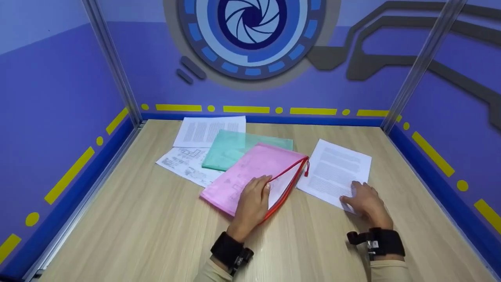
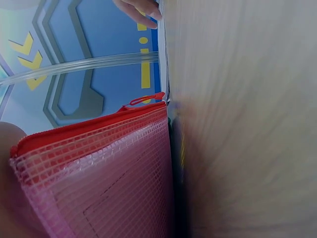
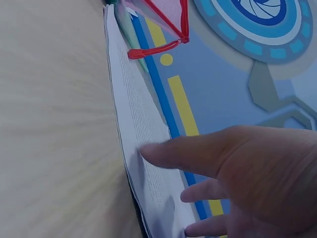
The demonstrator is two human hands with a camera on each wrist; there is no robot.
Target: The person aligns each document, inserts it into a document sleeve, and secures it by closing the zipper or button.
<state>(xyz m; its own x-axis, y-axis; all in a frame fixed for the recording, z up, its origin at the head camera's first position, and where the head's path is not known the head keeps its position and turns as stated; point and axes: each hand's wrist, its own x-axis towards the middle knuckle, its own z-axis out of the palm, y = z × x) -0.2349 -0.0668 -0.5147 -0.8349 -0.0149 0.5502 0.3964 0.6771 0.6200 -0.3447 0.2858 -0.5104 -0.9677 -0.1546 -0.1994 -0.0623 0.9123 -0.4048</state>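
Observation:
A pink mesh zipper pouch [image 1: 250, 166] with red trim lies tilted on the table, its zipped side gaping. My left hand [image 1: 252, 201] grips the pouch by that opening, fingers over its upper layer. Through the mesh, the left wrist view shows dark printed lines inside the pouch [image 2: 114, 183]. To the right lies a small stack of printed sheets [image 1: 336, 168], its layered edge visible in the right wrist view. Over its near right corner is my right hand [image 1: 366, 199], fingers spread and thumb at the text of the top sheet [image 3: 133, 114].
A green pouch [image 1: 225, 150] lies partly under the pink one. Behind and left of it are a sheet of text [image 1: 207, 131] and a sheet with line drawings [image 1: 188, 164]. Purple panels [image 1: 54, 117] wall the wooden table [image 1: 156, 227] on three sides.

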